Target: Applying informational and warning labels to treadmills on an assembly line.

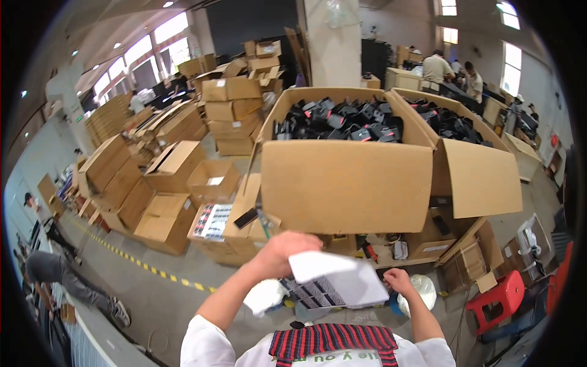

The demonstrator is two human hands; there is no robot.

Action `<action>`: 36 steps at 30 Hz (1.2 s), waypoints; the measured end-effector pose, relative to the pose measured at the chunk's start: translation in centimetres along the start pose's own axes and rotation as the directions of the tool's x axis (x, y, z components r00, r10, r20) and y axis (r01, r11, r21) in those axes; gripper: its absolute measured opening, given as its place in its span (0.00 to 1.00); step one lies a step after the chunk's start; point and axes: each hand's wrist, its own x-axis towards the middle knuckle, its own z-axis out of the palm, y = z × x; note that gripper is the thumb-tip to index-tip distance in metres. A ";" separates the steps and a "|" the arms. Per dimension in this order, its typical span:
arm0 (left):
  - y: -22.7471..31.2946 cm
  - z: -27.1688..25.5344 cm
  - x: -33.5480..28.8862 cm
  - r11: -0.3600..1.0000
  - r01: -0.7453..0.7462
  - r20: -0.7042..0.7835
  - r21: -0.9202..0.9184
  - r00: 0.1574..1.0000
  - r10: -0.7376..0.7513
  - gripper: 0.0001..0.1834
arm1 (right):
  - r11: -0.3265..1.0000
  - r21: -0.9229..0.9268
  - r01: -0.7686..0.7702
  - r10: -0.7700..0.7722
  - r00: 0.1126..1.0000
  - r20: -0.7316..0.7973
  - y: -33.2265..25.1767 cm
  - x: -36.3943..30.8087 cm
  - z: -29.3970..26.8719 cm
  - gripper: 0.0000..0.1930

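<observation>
My left hand [295,249] is closed on the upper left edge of a blurred white panel [324,264], a sheet or a box flap; I cannot tell which. Below and beside it is a white surface with rows of dark printed blocks [315,293], partly covered by the panel. My right hand [398,280] has its fingers curled beside the right edge of the white piece. Whether anything is between those fingers is hidden. Just ahead stands a large open carton [345,183] filled with black items with some red parts [342,122].
A second large carton [483,177] of black parts stands to the right. White bags [266,298] flank the work spot. On the right is a red stool [498,300]. Stacked cartons [232,110] and open boxes [162,214] fill the left. Several people work farther off.
</observation>
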 end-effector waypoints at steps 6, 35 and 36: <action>-10.3 -1.8 15.5 0.862 0.461 -0.106 -0.210 0.866 -0.489 0.11 | 0.991 -0.115 0.071 -0.098 0.963 -0.252 -5.0 -1.0 -10.2 0.07; -28.2 -0.2 24.8 0.626 0.669 -0.591 0.401 0.711 -0.381 0.11 | 0.292 -0.953 -0.082 -0.178 0.974 -0.138 -11.4 43.5 -51.6 0.13; -27.3 -0.3 25.1 0.649 0.658 -0.634 0.381 0.697 -0.334 0.10 | 0.295 -0.950 -0.103 -0.248 0.952 -0.180 -11.7 43.5 -51.3 0.10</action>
